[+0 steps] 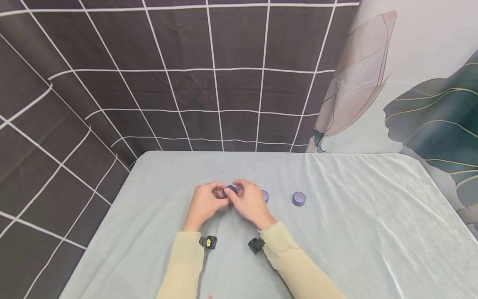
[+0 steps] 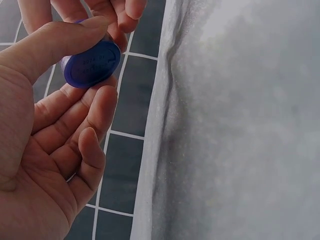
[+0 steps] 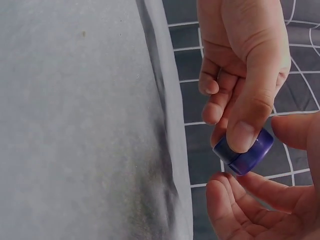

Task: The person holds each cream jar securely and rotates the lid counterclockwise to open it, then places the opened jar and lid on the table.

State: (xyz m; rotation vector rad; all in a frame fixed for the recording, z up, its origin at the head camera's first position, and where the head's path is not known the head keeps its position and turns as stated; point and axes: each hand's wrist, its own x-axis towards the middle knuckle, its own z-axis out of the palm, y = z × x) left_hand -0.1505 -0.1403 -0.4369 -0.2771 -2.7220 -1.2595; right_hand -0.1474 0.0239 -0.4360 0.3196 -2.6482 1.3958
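Pale yellow sleeves [image 1: 182,268] lie nearest, over a light blue-grey cloth [image 1: 373,249]. Leftmost, the left hand [image 1: 204,201] pinches a small purple jar [image 1: 233,188], thumb across its side, fingers curled. That jar is up off the cloth, between both hands. Next, the right hand [image 1: 252,202] grips it too, thumb and fingers bent. Rightward, a second jar [image 1: 265,196] shows, partly hidden; a third jar [image 1: 298,199] stands farther right.

Long pale-yellow sleeves [image 1: 183,259] end beside small black wrist devices [image 1: 255,246], the left one bearing a yellow spot [image 1: 208,242].
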